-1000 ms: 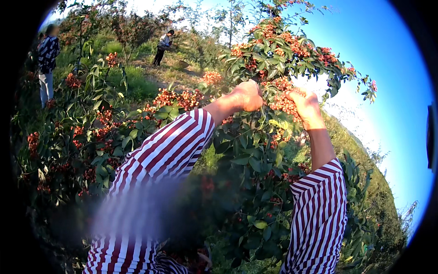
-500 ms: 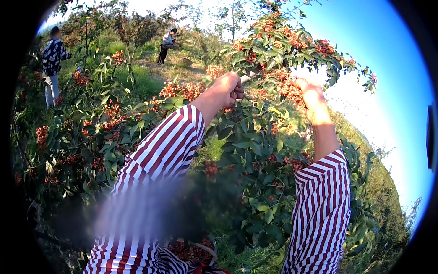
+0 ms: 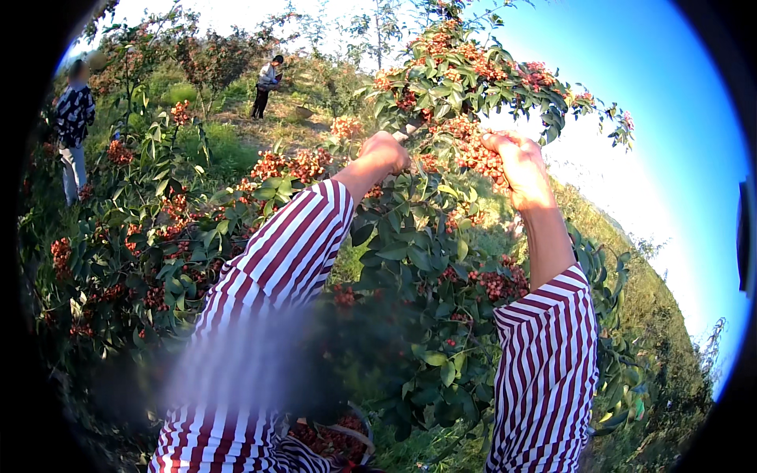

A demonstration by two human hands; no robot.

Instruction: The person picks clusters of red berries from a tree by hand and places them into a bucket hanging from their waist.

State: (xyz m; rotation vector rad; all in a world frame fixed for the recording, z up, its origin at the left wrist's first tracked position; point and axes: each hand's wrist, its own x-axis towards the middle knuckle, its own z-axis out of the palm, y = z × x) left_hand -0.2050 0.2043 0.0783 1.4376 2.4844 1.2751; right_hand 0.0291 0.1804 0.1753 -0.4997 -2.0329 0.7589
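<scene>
My left hand (image 3: pixel 384 154) is closed around a branch (image 3: pixel 408 132), whose pale bark shows just beyond the fist. To its right, my right hand (image 3: pixel 516 167) is closed at the edge of a cluster of small orange-red berries (image 3: pixel 479 158), with thumb and fingers against it. The cluster still hangs among the leaves, and my fingertips are partly hidden by it. Above both hands the leafy bough (image 3: pixel 465 79) carries more berry clusters. Low down near my body, a basket (image 3: pixel 368 443) holds a heap of picked red berries.
Dense berry bushes (image 3: pixel 169 260) spread over the left and lower middle. One person (image 3: pixel 73 126) stands at the far left, and another person (image 3: pixel 266 85) stands farther back. A grassy slope (image 3: pixel 631 268) lies to the right. A dark blur covers part of the lower left.
The view has shifted slightly, so the bough and people appear farther left. My left fist has turned a little on the branch; my right hand stays at the berry cluster.
</scene>
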